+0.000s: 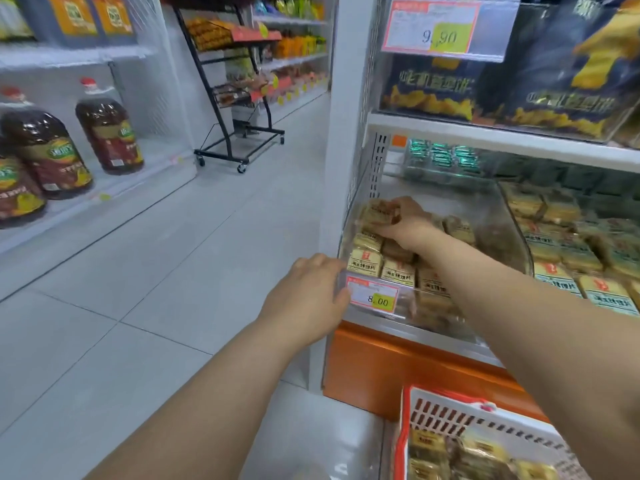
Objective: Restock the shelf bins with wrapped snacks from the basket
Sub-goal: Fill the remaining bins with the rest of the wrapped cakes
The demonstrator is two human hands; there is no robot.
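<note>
A clear plastic shelf bin holds rows of tan wrapped snacks at the shelf's left end. My right hand reaches into the bin and grips a wrapped snack above the back-left rows. My left hand holds the bin's front left corner, fingers curled on its edge beside the 8.00 price tag. The white and red basket sits on the floor at the lower right with more wrapped snacks inside.
A neighbouring bin of similar snacks lies to the right. Dark snack bags fill the shelf above. Oil bottles line the left shelf. A black wheeled rack stands down the tiled aisle.
</note>
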